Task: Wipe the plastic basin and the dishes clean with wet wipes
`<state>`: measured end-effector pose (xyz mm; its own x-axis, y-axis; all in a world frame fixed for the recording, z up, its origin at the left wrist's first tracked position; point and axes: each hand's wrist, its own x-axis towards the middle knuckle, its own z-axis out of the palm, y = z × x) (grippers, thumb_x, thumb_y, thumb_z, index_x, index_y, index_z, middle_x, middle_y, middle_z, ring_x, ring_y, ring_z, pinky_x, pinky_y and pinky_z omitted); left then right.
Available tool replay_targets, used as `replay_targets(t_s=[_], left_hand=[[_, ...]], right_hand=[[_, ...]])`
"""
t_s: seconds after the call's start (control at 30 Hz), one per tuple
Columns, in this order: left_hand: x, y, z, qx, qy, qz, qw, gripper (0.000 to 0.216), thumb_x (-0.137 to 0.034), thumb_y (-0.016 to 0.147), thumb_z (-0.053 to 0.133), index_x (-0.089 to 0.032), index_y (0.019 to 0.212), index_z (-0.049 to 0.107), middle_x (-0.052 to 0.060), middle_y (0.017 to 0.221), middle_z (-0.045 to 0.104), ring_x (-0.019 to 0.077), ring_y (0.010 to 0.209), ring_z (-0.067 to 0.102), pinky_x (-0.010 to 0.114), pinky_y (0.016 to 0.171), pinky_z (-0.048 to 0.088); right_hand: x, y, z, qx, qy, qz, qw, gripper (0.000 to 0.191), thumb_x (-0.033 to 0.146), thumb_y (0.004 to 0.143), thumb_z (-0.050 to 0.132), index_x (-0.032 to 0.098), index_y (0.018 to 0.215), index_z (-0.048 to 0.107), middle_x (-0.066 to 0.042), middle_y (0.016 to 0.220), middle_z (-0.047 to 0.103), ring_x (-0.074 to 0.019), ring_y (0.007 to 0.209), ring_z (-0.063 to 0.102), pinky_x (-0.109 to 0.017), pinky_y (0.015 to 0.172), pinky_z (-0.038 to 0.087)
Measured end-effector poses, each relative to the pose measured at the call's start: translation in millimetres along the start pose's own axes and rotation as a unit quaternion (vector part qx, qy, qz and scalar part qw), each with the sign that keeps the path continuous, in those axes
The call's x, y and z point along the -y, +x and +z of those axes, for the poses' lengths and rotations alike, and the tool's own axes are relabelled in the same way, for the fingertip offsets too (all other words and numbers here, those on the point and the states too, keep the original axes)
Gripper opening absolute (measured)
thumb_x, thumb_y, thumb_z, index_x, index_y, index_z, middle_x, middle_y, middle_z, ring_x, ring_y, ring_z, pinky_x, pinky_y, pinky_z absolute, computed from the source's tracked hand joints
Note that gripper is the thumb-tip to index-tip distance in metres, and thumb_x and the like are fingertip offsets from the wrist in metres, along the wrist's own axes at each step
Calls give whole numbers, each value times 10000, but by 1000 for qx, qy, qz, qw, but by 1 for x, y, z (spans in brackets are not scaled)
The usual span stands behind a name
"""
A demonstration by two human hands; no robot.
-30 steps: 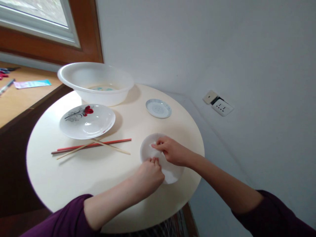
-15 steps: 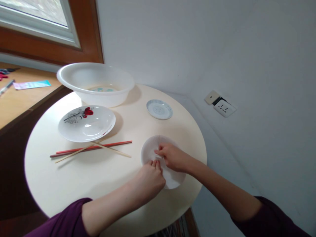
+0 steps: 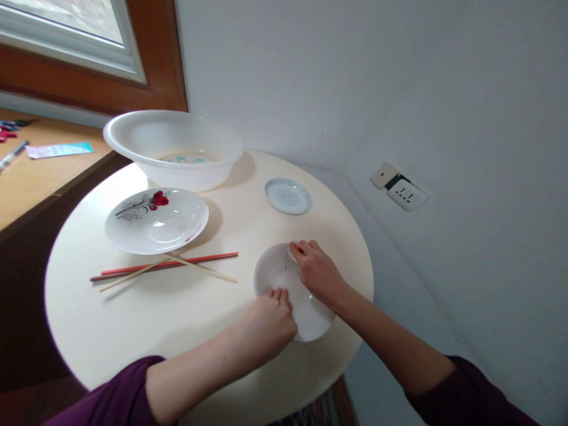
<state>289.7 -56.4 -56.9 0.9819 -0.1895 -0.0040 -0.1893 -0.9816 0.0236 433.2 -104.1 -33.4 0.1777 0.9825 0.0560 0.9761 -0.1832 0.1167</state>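
Note:
A small white bowl [image 3: 306,316] sits near the front right edge of the round cream table [image 3: 133,319]. My left hand [image 3: 268,322] grips the bowl's near left rim, fingers curled over it. My right hand [image 3: 317,269] is closed on a small white cloth or tissue [image 3: 291,253] and presses it against the bowl's far inner rim.
Red and wooden chopsticks [image 3: 164,266] lie crossed left of the bowl. Behind them sit a white plate with a red flower [image 3: 156,220], a large white basin [image 3: 174,148] and a small blue-patterned saucer [image 3: 288,196]. A wall with a socket [image 3: 407,194] stands right.
My right hand has moved with the white wad from the bowl's middle up to its far rim. My left hand has kept its hold on the rim.

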Motion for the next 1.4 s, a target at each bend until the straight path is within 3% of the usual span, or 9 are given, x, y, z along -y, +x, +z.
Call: replay_targets(t_s=[0.17, 0.37, 0.6, 0.83, 0.93, 1.07, 1.13, 1.27, 1.4], left_hand=[[2, -1, 3, -9, 1, 11, 1000, 211, -106, 806, 504, -48, 910, 679, 244, 953, 663, 289, 878, 645, 375, 721, 502], [4, -2, 4, -9, 8, 5, 1000, 207, -112, 809, 502, -49, 895, 680, 250, 968, 657, 289, 899, 638, 370, 726, 500], [4, -2, 5, -6, 11, -9, 1000, 230, -106, 821, 471, -44, 921, 669, 239, 974, 657, 283, 887, 640, 355, 712, 497], [15, -9, 2, -31, -1, 11, 999, 192, -135, 800, 510, -49, 868, 667, 195, 919, 665, 254, 857, 635, 362, 809, 483], [20, -14, 3, -83, -19, 26, 996, 122, -117, 776, 535, -115, 773, 657, 102, 807, 665, 218, 810, 624, 462, 994, 346], [22, -27, -4, -156, -46, 17, 986, 151, -241, 731, 644, -174, 865, 629, 100, 997, 624, 286, 1069, 526, 603, 1047, 119], [22, -38, -12, -169, -78, -6, 982, 355, -328, 670, 707, -197, 981, 599, 138, 1159, 543, 334, 1197, 415, 620, 1030, 132], [20, -63, -25, -178, -232, -108, 950, 177, -301, 772, 588, -190, 907, 553, 113, 1081, 547, 259, 1024, 543, 507, 912, 394], [21, -72, -25, -255, -379, -281, 844, 263, -305, 879, 353, -199, 643, 402, 9, 657, 531, 144, 630, 561, 285, 587, 484]], right_hand=[[15, 11, 2, -14, 100, -51, 994, 402, -12, 803, 386, 62, 1164, 546, -114, 1003, 592, -199, 907, 469, -294, 863, 415], [-2, 13, -2, -9, 49, -19, 999, 415, -26, 787, 377, 70, 1148, 557, -126, 1000, 589, -210, 880, 462, -319, 844, 410], [17, 17, 0, -6, 78, -36, 996, 431, -18, 788, 394, 46, 1193, 527, -123, 1012, 589, -202, 896, 463, -281, 851, 405], [-22, -3, -9, -33, 159, 83, 983, 403, -30, 739, 387, 90, 1018, 652, -125, 927, 596, -205, 873, 493, -333, 853, 385], [-19, -19, -12, -76, 425, 156, 889, 299, 42, 715, 474, 151, 888, 691, -68, 866, 595, -171, 800, 520, -315, 785, 403], [-1, -35, -14, -33, 771, 215, 598, 130, 233, 638, 663, 178, 750, 699, -16, 722, 600, -122, 634, 492, -267, 637, 398], [6, -39, -15, -18, 832, 226, 506, 186, 249, 564, 738, 171, 730, 703, -16, 707, 612, -109, 625, 485, -249, 628, 389], [10, -42, -16, -6, 852, 237, 466, 216, 237, 509, 780, 161, 696, 704, -9, 687, 606, -91, 611, 468, -221, 595, 364], [7, -39, -13, 14, 804, 206, 557, 151, 247, 577, 703, 162, 702, 706, 0, 663, 583, -99, 592, 449, -237, 575, 342]])
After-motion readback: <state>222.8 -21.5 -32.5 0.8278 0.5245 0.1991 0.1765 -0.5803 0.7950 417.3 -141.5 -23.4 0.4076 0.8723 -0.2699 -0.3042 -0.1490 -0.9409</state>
